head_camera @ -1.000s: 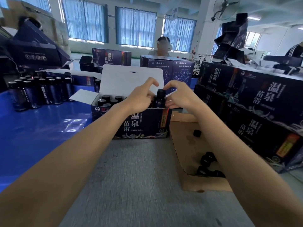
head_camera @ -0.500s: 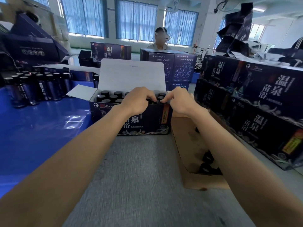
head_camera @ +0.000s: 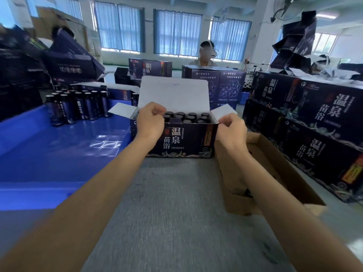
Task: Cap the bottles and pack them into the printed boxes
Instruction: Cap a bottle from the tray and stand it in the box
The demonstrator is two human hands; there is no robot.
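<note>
Both hands are on the printed box, which sits at the far edge of the grey table, dead centre. It is open: the white lid stands straight up at the back, and the two side flaps splay outward, one to the left and one to the right. Inside are rows of dark bottles, every visible one wearing a black cap, standing upright and tightly packed.

The left hand is at the front left corner, fingers curled down over the rim and gripping the box there. The right hand is at the front right corner, with thumb and fingers pinched on the box edge right at the base of the right flap. Both forearms reach in from the near side.

On the left, a cluster of loose bottles stands upright on the blue surface, well apart from the open box. Just beside the box on the right lies a brown cardboard tray. Its contents are mostly hidden behind the right forearm. Beyond the tray is a stack of closed boxes with the same print. At the back, a person sits behind more boxes in front of curtained windows, and a fan is mounted high on the right.
</note>
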